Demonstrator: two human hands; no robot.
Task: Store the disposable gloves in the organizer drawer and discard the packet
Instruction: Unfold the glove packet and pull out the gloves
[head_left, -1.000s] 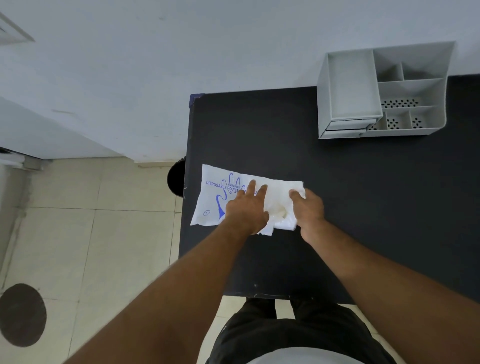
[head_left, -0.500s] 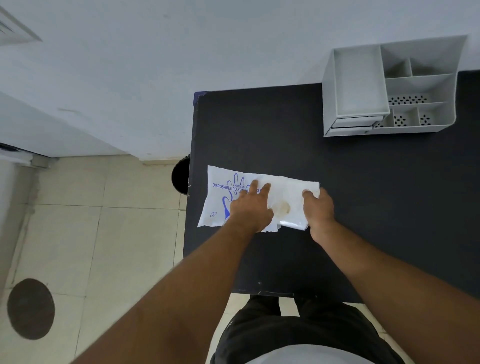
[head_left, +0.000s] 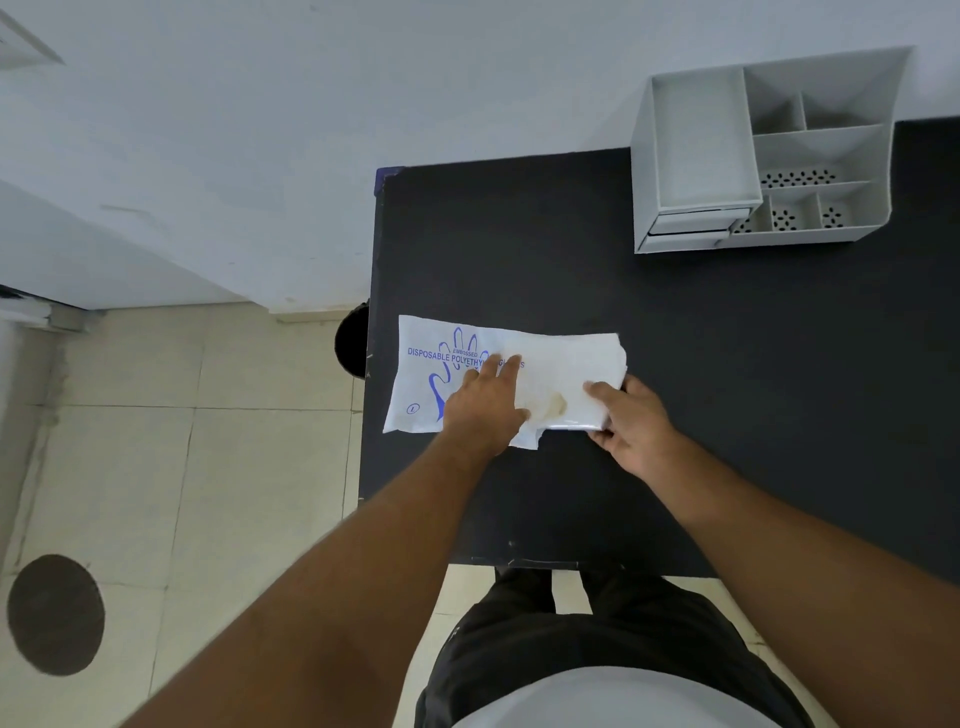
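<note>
the right hand (head_left: 631, 422) pinches the right end of the glove stack (head_left: 563, 387); the left hand (head_left: 485, 408) lies open and flat, pinning the packet (head_left: 423, 374) near the left edge of the black table (head_left: 727, 364). the grey organizer (head_left: 763, 150) sits far right.

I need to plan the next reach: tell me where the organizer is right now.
In the head view, the grey organizer stands at the far right of the black table, against the wall, well beyond the glove packet under both hands.
</note>
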